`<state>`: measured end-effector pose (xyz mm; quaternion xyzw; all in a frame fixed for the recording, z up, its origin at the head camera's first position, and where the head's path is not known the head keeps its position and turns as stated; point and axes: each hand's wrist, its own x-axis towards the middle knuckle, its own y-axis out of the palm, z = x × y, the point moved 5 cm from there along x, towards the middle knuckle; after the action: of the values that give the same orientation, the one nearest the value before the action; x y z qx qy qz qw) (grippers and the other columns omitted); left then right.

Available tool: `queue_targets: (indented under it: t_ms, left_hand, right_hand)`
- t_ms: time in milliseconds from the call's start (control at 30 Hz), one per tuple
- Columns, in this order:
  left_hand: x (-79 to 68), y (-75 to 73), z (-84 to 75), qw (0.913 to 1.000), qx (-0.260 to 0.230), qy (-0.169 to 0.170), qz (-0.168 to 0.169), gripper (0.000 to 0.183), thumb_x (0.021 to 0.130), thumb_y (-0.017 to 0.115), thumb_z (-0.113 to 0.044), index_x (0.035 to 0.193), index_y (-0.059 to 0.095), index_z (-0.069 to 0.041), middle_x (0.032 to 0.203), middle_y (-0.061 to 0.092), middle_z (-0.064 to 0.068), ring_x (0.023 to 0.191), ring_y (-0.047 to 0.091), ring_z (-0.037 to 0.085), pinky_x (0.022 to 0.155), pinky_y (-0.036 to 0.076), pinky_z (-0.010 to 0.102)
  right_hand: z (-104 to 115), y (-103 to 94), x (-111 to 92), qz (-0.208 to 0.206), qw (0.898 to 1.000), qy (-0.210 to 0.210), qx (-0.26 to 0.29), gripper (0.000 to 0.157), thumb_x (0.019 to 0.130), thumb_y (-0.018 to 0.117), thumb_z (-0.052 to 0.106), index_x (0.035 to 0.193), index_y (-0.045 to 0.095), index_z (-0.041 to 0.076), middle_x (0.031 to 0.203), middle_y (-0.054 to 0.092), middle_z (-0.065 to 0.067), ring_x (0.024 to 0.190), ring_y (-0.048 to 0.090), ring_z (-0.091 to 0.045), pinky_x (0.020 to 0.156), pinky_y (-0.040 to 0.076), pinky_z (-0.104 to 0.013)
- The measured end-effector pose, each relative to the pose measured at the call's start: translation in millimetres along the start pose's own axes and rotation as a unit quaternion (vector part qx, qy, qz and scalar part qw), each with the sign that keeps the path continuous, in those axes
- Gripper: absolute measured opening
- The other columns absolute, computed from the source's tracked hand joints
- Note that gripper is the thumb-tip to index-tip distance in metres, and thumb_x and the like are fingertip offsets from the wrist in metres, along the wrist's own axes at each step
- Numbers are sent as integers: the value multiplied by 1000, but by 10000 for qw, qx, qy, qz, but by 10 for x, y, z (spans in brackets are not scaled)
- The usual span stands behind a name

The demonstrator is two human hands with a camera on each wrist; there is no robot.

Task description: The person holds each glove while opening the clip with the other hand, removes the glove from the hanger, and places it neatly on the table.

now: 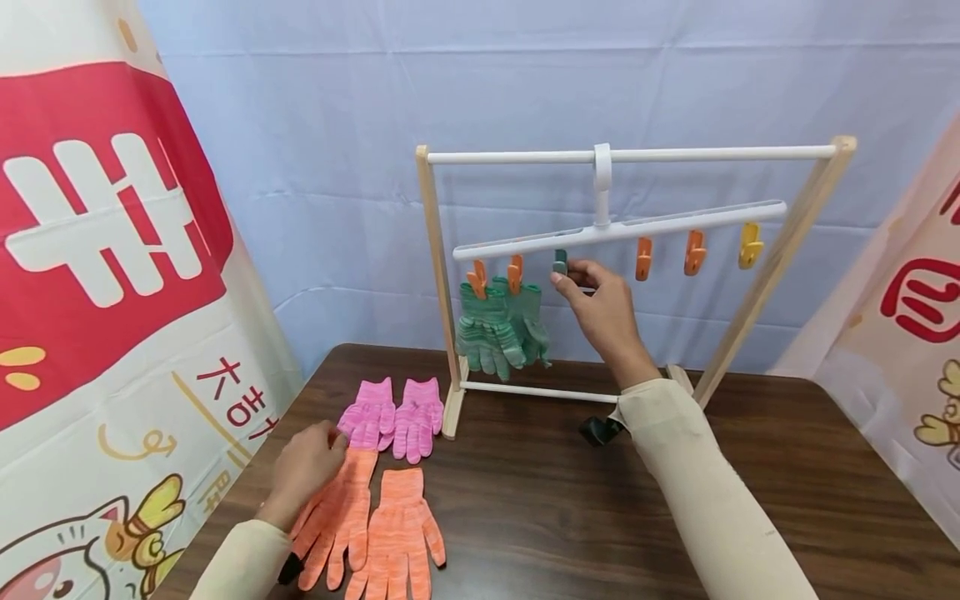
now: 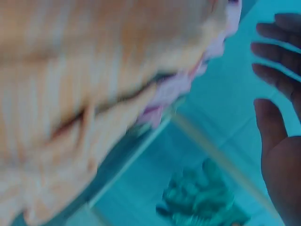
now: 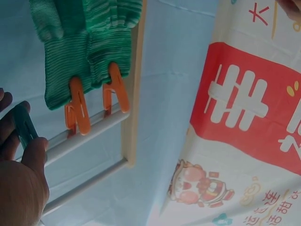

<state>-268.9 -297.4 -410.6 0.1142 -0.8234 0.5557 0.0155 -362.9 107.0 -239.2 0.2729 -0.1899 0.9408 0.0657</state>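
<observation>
My right hand (image 1: 606, 312) pinches a dark green clothespin (image 1: 560, 262) on the white hanger (image 1: 622, 231); the right wrist view shows this clothespin (image 3: 24, 125) between thumb and fingers. To its left, a pair of green gloves (image 1: 491, 329) hangs from two orange clothespins (image 1: 477, 279). My left hand (image 1: 309, 467) is beside the left pink glove (image 1: 369, 414) and above an orange glove (image 1: 341, 508). In the left wrist view its fingers (image 2: 277, 56) are apart with nothing between them. A second pink glove (image 1: 418, 418) and a second orange glove (image 1: 401, 533) lie flat on the table.
The hanger tilts from a wooden-framed rack (image 1: 772, 275) with a white top rod (image 1: 712, 154). Two more orange clothespins (image 1: 643, 259) and a yellow clothespin (image 1: 750, 246) hang at right. The dark wooden table (image 1: 525, 508) stands between printed cloths (image 1: 112, 275).
</observation>
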Motion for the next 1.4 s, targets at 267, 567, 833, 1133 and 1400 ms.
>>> queue_targets:
  t_ms: [267, 567, 833, 1133, 1400]
  left_hand:
    - [-17, 105, -669, 9896, -1034, 995, -126, 12, 88, 60, -26, 86, 64, -15, 66, 53, -5, 60, 46, 13, 56, 39, 30]
    - [63, 125, -1438, 9688, -1656, 1843, -63, 10, 89, 59, -26, 91, 64, -18, 77, 60, -8, 69, 56, 7, 63, 46, 30]
    - [142, 101, -1998, 9465, -2184, 2362, -254, 16, 90, 57, -25, 99, 63, -14, 82, 58, -8, 74, 55, 7, 66, 46, 27]
    - [184, 48, -2250, 9323, -2599, 2436, -629, 18, 90, 56, -21, 104, 60, -10, 94, 58, -3, 83, 57, 9, 70, 48, 24]
    - [156, -26, -2453, 9240, -2803, 2570, -402, 23, 92, 53, -23, 112, 58, -11, 104, 58, -3, 87, 56, 7, 71, 49, 26]
  right_hand:
    - [-72, 34, -52, 24, 9999, 103, -33, 42, 83, 62, 44, 114, 61, 15, 103, 63, -1, 95, 56, -13, 84, 45, -35]
    - [-152, 93, -82, 72, 9997, 137, -183, 48, 84, 61, 46, 116, 60, 11, 104, 63, -6, 97, 56, -17, 86, 44, -38]
    - [-245, 195, -159, 241, 9987, 186, -412, 44, 87, 53, 49, 109, 64, 12, 103, 64, -6, 96, 57, -20, 82, 44, -42]
    - [-186, 352, -207, 452, 9972, 212, -559, 56, 87, 47, 58, 117, 62, 13, 104, 64, -6, 93, 57, -20, 79, 44, -41]
    - [-50, 429, -205, 766, 9965, 213, 269, 55, 84, 55, 54, 128, 53, 20, 119, 57, -1, 107, 55, -17, 87, 44, -41]
